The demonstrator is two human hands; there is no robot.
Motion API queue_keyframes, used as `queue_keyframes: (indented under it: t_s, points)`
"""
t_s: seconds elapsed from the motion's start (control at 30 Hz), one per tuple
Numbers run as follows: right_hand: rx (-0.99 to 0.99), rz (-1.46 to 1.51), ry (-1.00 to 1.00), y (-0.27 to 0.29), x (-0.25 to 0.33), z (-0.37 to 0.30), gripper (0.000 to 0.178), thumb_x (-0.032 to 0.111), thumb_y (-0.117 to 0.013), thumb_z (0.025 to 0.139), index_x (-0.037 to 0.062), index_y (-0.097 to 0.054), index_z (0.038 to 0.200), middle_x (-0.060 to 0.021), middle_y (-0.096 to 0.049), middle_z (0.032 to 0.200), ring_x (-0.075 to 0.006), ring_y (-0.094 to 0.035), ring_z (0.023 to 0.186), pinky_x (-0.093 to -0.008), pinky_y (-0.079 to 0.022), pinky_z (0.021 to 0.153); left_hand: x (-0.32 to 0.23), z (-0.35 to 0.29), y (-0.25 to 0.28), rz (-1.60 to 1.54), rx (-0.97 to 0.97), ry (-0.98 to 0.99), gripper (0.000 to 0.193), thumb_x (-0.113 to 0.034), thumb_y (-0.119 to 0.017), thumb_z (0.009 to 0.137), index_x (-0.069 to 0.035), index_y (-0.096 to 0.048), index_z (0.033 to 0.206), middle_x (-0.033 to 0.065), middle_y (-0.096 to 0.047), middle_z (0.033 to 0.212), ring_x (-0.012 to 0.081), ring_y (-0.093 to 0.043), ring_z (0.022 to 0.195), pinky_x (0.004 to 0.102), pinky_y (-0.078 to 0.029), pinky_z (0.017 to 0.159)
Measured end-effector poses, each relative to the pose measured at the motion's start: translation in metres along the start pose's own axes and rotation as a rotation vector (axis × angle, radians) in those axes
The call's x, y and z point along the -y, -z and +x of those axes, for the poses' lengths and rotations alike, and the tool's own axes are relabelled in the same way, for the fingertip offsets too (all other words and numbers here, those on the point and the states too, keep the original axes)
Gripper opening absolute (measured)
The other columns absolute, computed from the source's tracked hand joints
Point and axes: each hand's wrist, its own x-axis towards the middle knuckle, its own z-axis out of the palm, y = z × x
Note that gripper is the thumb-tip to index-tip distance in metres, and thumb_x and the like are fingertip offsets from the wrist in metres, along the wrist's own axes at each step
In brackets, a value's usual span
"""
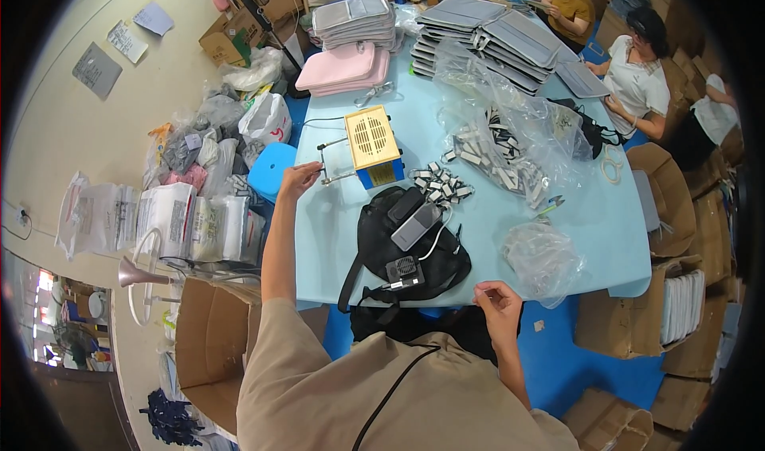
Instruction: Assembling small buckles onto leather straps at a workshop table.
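My left hand (300,180) reaches over the table's left edge. Its fingers are pressed together at the thin metal bracket (323,162) that sticks out from a yellow and blue box-shaped device (373,144); what they pinch, if anything, is too small to make out. Close to the front edge, my right hand (499,298) is closed with thumb and fingertips together, and any small thing between them is hidden. Between the hands lies a black bag (370,240) bearing a grey power bank (416,226), a small black fan-like device (405,272) and a white cable.
A pile of small white and black pieces (441,185) sits beside the device. Further right are a clear bag of similar pieces (498,156), a crumpled plastic bag (542,256) and green-handled snips (551,205). Pink cases (343,68) and grey cases (486,41) are stacked behind; people sit far right.
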Motion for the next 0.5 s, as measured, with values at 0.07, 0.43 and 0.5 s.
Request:
queue_keyframes:
  t_s: [0.07,0.43,0.5]
  points:
    - [0.009,0.004,-0.001,-0.001,0.000,0.000,0.007,0.000,-0.073,0.093,-0.0017,-0.070,0.099,-0.0039,-0.068,0.086,-0.0105,-0.064,0.075,-0.0238,-0.050,0.070,0.000,0.001,0.008,-0.022,0.013,0.007,0.024,-0.002,-0.080,0.087,0.007,-0.074,0.108,0.0116,-0.076,0.096,0.0164,-0.071,0.082,0.0200,-0.060,0.072]
    - [0.015,0.021,0.012,0.001,-0.003,0.002,0.007,0.001,-0.073,0.093,-0.0019,-0.070,0.099,-0.0040,-0.067,0.086,-0.0107,-0.064,0.075,-0.0236,-0.051,0.071,0.007,-0.015,0.017,0.098,-0.135,-0.195,0.030,-0.007,-0.082,0.085,0.009,-0.073,0.110,0.0116,-0.076,0.096,0.0155,-0.072,0.078,0.0221,-0.059,0.073]
    - [0.025,0.026,0.012,0.000,-0.003,0.003,0.007,0.001,-0.073,0.093,-0.0020,-0.070,0.099,-0.0040,-0.068,0.086,-0.0106,-0.064,0.075,-0.0236,-0.051,0.071,0.007,-0.024,0.026,0.156,-0.186,-0.270,0.032,-0.009,-0.082,0.085,0.008,-0.074,0.110,0.0112,-0.076,0.094,0.0152,-0.072,0.078,0.0230,-0.059,0.072]
